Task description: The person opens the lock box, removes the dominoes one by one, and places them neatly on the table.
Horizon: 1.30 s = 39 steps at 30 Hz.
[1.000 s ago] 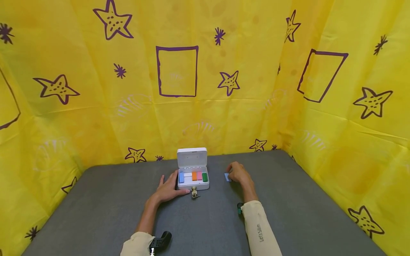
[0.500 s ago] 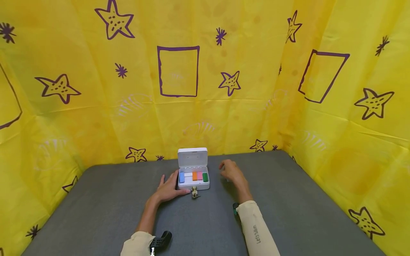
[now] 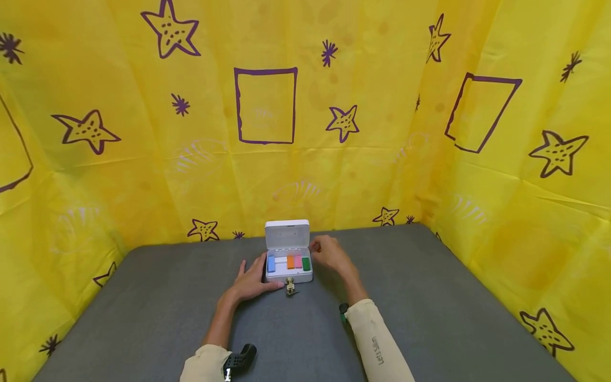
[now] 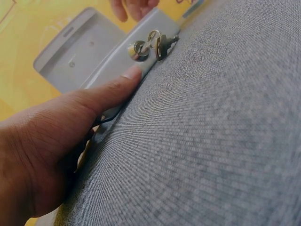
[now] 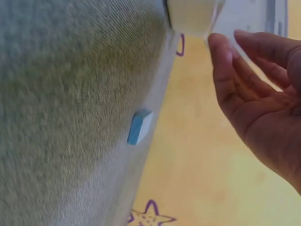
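A white lockable box (image 3: 279,278) lies with its lid (image 3: 287,234) raised, keys (image 4: 162,44) hanging from its front lock. Inside are a light blue block (image 3: 271,264), a white one, an orange block (image 3: 290,262), a pink block (image 3: 298,261) and a green block (image 3: 306,263). My left hand (image 3: 250,282) rests against the left front corner, thumb straight along the front wall. Beside the right rear edge is my right hand (image 3: 332,254), thumb and fingers slightly bent with a gap between them, holding nothing. A loose blue block (image 5: 140,127) lies on the table, hidden in the head view.
The grey table (image 3: 157,318) extends on both sides of the box. A yellow curtain (image 3: 210,175) printed with starfish rises behind it and along the sides. Both forearms wear wrist straps and light sleeves.
My right hand has let go of the loose blue block on the table and moved left to the box's right rear edge. The left hand and the box have stayed in place.
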{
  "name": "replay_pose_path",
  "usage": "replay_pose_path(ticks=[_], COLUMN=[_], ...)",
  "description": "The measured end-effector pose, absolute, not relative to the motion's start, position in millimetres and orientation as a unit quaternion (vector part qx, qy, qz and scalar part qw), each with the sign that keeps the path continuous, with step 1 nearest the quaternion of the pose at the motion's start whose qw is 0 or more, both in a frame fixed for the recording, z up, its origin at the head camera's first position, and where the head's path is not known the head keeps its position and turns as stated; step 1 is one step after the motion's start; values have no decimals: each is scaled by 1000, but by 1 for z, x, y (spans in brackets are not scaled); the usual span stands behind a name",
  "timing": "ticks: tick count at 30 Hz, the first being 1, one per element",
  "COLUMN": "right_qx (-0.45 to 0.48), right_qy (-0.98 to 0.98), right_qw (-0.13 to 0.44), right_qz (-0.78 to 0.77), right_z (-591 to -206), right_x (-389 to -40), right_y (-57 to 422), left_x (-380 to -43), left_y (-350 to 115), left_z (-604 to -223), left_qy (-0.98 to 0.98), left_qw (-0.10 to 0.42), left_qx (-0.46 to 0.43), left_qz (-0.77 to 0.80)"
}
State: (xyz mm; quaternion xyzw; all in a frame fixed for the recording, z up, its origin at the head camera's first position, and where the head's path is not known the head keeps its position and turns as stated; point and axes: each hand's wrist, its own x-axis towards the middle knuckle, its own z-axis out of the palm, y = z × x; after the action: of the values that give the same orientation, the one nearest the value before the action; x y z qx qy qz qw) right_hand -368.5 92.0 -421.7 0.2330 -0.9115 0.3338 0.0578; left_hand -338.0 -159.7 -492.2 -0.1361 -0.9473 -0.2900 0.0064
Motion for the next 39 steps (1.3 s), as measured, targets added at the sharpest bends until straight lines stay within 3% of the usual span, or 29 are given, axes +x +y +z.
replay_pose_path(ticks=[8, 23, 31, 39], right_qx=[297, 260, 319, 303], right_qy=[-895, -954, -924, -931], right_qw=[91, 88, 34, 61], right_qz=[321, 124, 209, 194], right_z=[-428, -438, -437, -438], right_x=[-364, -355, -358, -359], right_y=[69, 54, 56, 56], left_x=[-338, -337, -336, -335], left_y=[-161, -159, -158, -157], left_z=[-494, -493, -489, -491], left_qy=[-943, -943, -946, -946], left_qw=[13, 22, 17, 31], left_qx=[-140, -141, -138, -142], left_qz=[-303, -300, -293, -288])
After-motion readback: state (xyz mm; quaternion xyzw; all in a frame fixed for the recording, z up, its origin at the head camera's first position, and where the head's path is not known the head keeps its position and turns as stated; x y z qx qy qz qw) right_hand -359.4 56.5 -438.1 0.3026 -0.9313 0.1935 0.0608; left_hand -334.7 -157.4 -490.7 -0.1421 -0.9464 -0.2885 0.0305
